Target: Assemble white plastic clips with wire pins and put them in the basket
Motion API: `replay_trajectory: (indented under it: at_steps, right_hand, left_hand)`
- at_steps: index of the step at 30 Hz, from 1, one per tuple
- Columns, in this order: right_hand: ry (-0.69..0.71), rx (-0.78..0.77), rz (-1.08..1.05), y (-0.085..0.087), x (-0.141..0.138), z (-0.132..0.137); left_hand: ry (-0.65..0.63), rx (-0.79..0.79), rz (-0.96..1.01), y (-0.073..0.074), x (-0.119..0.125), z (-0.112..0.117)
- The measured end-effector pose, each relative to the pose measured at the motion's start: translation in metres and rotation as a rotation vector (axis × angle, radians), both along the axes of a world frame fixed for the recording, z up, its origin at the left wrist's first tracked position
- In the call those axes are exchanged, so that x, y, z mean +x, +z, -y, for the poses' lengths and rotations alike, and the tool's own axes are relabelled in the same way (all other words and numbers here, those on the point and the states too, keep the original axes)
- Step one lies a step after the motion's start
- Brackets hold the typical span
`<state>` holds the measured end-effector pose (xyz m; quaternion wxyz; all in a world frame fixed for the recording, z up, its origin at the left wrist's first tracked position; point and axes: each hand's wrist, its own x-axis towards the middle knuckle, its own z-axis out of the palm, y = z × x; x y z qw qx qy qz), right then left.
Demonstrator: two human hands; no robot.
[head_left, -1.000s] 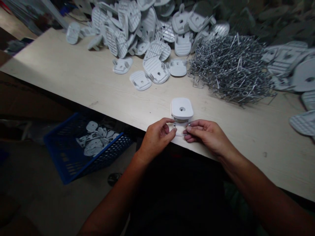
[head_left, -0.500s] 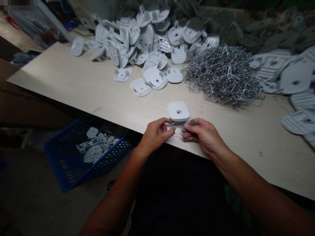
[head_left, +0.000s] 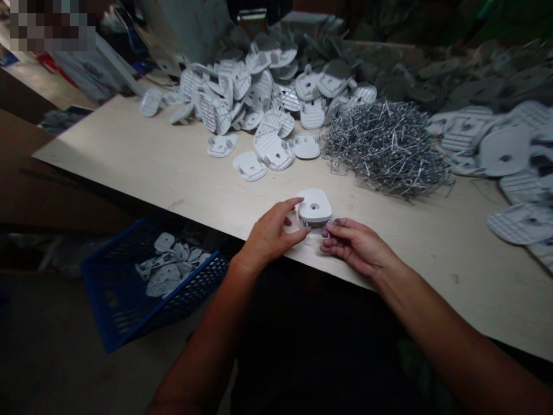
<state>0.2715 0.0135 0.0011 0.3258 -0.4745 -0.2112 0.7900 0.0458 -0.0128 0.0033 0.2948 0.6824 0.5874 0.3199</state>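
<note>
Head view: left hand [head_left: 270,236] open beside white plastic tag [head_left: 314,206]; right fingertips [head_left: 330,230] in firm, close pinch on thin wire [head_left: 317,233].

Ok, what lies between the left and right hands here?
In the head view, a white plastic rounded-square part with a metal wire at its near edge.

Dim, flat light fell on the pale table [head_left: 142,173] and my right hand [head_left: 356,245], while the floor [head_left: 56,346] sank into deep shadow and the frame's edges bowed outward.
</note>
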Motion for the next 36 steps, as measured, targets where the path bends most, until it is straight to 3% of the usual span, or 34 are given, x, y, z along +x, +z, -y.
replay_trajectory:
  at_steps: [4,8,12,16,19,23,28,36]
  right_hand:
    - [-0.021,-0.032,-0.07,-0.001,0.004,-0.003]
    - [-0.102,0.031,-0.062,-0.004,0.007,-0.004]
    - [-0.109,0.16,0.007,-0.01,0.011,-0.003]
    - [-0.043,0.403,0.166,-0.017,0.024,-0.007]
    - [0.059,0.584,0.28,-0.02,0.037,-0.016]
    - [0.201,0.715,0.352,-0.02,0.045,-0.033]
    - [0.188,0.802,0.425,-0.025,0.041,-0.044]
    - [0.143,0.869,0.421,-0.038,0.038,-0.048]
  left_hand:
    - [-0.185,0.055,0.047,0.001,-0.006,-0.013]
    - [-0.223,0.057,0.064,-0.007,-0.007,-0.018]
    - [-0.141,0.141,0.056,-0.021,0.001,-0.022]
    - [-0.048,0.221,0.105,-0.032,0.012,-0.025]
    - [-0.041,0.227,0.12,-0.034,0.015,-0.026]
    - [-0.038,0.215,0.15,-0.037,0.016,-0.026]
    - [0.043,0.157,0.189,-0.04,0.02,-0.029]
    - [0.047,0.114,0.208,-0.038,0.021,-0.03]
